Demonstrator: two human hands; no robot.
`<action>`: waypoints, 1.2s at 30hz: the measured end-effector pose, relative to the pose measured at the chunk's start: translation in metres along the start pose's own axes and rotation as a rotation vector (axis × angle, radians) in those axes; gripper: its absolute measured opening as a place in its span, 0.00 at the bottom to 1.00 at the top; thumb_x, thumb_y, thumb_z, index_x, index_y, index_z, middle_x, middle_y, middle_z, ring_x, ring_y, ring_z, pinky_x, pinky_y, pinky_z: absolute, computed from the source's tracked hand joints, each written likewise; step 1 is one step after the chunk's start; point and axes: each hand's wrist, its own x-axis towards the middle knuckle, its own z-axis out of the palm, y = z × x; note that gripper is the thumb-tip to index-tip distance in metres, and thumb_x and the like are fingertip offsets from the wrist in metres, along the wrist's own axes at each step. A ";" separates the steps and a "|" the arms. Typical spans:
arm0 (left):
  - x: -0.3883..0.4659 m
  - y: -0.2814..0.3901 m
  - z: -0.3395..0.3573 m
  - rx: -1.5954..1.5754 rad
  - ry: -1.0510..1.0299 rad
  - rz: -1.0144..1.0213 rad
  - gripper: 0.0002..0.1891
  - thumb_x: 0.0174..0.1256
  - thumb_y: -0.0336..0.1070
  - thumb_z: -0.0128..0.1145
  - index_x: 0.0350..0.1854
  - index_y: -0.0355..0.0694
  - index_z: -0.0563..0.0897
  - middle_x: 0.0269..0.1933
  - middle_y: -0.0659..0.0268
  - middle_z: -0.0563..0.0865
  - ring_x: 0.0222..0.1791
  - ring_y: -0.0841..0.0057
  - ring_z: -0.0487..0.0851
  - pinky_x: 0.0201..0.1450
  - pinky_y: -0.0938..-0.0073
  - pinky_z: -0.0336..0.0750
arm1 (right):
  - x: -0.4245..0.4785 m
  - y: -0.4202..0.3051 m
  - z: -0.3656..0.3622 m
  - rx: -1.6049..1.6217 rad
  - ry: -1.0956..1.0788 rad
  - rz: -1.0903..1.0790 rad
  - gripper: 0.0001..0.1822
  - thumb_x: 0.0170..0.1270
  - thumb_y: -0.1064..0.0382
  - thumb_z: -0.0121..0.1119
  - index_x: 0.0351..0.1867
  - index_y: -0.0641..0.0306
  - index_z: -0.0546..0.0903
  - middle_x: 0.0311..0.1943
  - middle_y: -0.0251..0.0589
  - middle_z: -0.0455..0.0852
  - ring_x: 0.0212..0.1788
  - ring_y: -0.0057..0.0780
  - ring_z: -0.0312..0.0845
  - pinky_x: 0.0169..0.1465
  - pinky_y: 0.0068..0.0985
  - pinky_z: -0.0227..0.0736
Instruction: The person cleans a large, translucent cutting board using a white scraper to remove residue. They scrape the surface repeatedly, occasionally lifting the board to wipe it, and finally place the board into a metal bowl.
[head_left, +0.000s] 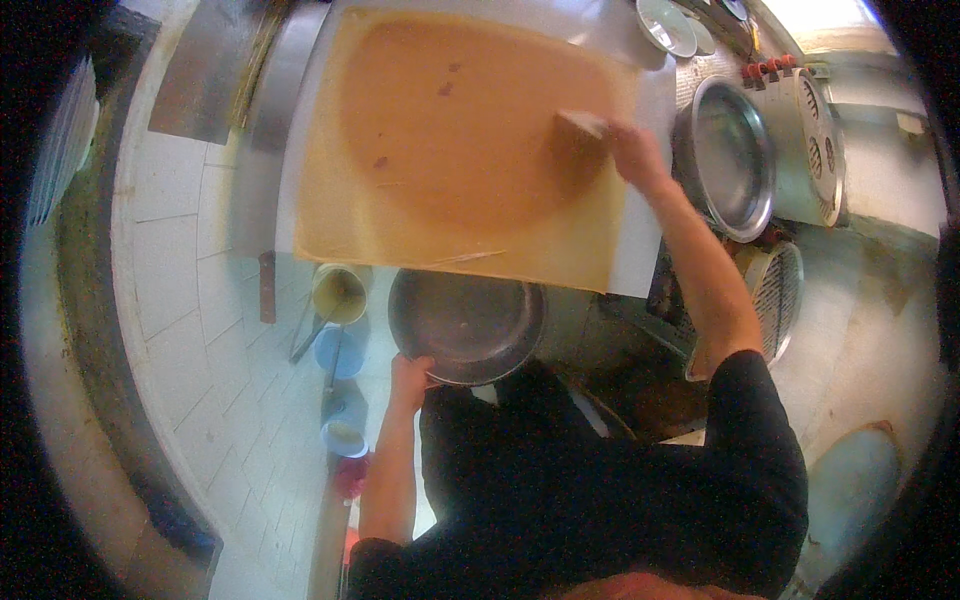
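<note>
A tan sheet (322, 217), probably cloth or paper, covers much of a pale worktop (637, 259). On it spreads a large rounded brown-orange patch (480, 135) with a few dark spots. My right hand (639, 159) grips a flat, pale-edged scraper (581, 124), tilted over the patch's right side; motion blur hides whether it touches. Just below the worktop's near edge, my left hand (412, 379) holds the rim of a wide, dark metal pan (465, 319). The pan's far rim is hidden under the sheet's edge, and nothing distinct shows inside it.
To the right stand a large metal basin (731, 157) and a white vessel with a slotted end (817, 146). Pale bowls (666, 26) sit at the far right corner. A cream container (341, 294) and blue buckets (339, 352) line the left, beside white tiles (169, 262).
</note>
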 end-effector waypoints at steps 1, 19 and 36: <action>0.002 0.004 0.004 -0.006 -0.004 -0.011 0.18 0.59 0.28 0.58 0.53 0.32 0.78 0.43 0.57 0.87 0.35 0.63 0.88 0.33 0.60 0.88 | -0.015 0.009 0.008 -0.084 -0.077 0.009 0.06 0.64 0.67 0.51 0.37 0.62 0.80 0.35 0.58 0.84 0.44 0.62 0.79 0.43 0.48 0.74; -0.006 0.013 0.009 0.004 0.010 0.047 0.15 0.58 0.27 0.57 0.48 0.29 0.79 0.40 0.58 0.86 0.36 0.65 0.86 0.34 0.62 0.85 | -0.111 -0.088 0.016 -0.174 0.055 0.284 0.07 0.72 0.61 0.50 0.41 0.59 0.78 0.26 0.55 0.84 0.32 0.61 0.81 0.33 0.53 0.73; 0.024 -0.013 -0.010 0.048 0.013 0.113 0.16 0.56 0.25 0.56 0.47 0.25 0.81 0.39 0.54 0.87 0.38 0.63 0.87 0.39 0.65 0.83 | -0.136 -0.158 0.038 -0.067 0.059 0.393 0.07 0.69 0.64 0.52 0.38 0.63 0.79 0.30 0.59 0.84 0.33 0.62 0.81 0.34 0.53 0.73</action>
